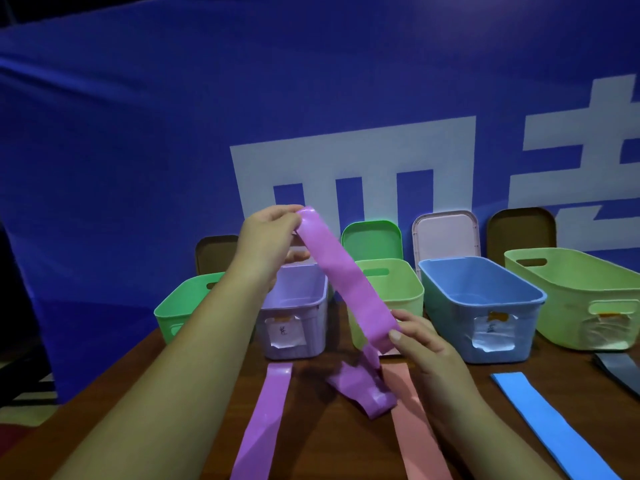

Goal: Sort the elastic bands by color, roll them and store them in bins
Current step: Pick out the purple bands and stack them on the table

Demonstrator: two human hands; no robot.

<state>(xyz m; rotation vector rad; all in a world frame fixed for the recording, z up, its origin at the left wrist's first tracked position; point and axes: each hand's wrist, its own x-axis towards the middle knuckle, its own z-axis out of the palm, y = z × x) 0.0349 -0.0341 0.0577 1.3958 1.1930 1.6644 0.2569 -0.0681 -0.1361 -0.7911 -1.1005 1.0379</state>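
A purple elastic band (346, 282) stretches slantwise in the air above the bins. My left hand (266, 237) pinches its upper end, raised over the purple bin (298, 327). My right hand (422, 344) pinches the band lower down, and the rest of it hangs crumpled onto the table (360, 389). A second purple band (263, 420) lies flat on the table at the front. Beside it lie a pink band (415, 420) and a blue band (543, 420).
A row of bins stands at the back of the wooden table (322, 438): green (180, 310), purple, light green (398, 289), blue (485, 306), large light green (581, 299). Lids (446, 237) lean on the blue backdrop. A dark band (620, 368) lies far right.
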